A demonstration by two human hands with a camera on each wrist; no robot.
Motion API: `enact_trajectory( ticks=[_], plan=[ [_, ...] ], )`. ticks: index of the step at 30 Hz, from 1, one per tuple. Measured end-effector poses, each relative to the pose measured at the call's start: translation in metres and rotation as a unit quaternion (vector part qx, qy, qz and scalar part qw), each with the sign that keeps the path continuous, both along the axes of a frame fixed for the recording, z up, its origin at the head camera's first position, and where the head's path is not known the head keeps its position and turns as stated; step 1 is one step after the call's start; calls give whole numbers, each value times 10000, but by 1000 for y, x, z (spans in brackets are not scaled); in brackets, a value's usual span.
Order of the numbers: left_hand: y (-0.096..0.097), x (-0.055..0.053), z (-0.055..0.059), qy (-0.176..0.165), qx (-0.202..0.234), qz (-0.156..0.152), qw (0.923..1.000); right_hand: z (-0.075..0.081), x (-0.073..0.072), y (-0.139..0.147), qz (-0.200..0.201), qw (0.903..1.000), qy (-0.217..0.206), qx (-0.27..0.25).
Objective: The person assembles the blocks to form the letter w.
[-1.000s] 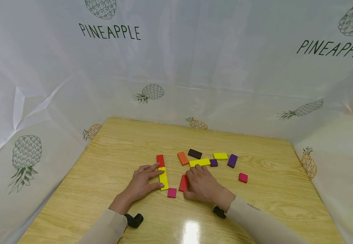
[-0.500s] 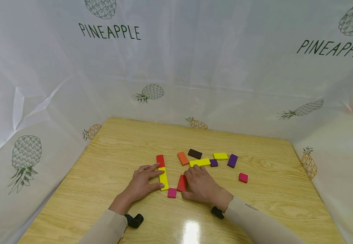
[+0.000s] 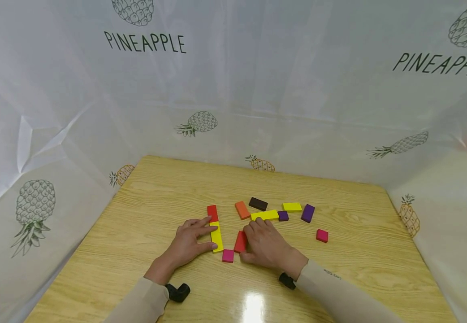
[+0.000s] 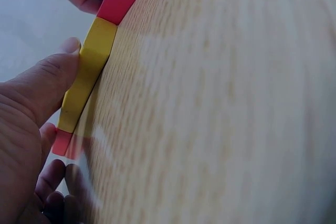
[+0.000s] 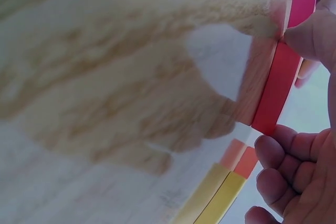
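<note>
Right now your left hand (image 3: 189, 244) has its fingers spread and fairly straight — thumb against the near end of the yellow block (image 3: 216, 237), a fingertip at the side of the short red block (image 3: 212, 212) that meets it end to end. Your right hand (image 3: 267, 244) pinches the long red block (image 3: 239, 242), thumb at its near end and a finger at its far end. Between your two thumbs sits the pink block (image 3: 227, 255). Just past your right fingers lies a second yellow block (image 3: 265, 215), with the small purple block (image 3: 283, 216) at its end; the orange block (image 3: 242, 210) and the black block (image 3: 258, 203) are beyond them. Farther right of those fingers — a third yellow block (image 3: 291, 207), the larger purple block (image 3: 308, 213) and another pink block (image 3: 322, 235), all on the table (image 3: 165, 188).
</note>
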State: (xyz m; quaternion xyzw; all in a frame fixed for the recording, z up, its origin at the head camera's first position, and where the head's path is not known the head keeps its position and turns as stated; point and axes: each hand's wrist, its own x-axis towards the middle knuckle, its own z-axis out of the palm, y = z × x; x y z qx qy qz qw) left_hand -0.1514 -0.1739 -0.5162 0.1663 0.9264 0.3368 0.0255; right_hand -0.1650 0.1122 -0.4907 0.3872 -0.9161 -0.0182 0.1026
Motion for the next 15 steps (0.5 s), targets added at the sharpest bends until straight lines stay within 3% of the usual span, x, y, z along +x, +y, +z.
enact_trajectory(
  ticks=[15],
  plan=[
    [0,0,-1,23,3,8,10000,-1,0,0,-36,9999,-14,108]
  ],
)
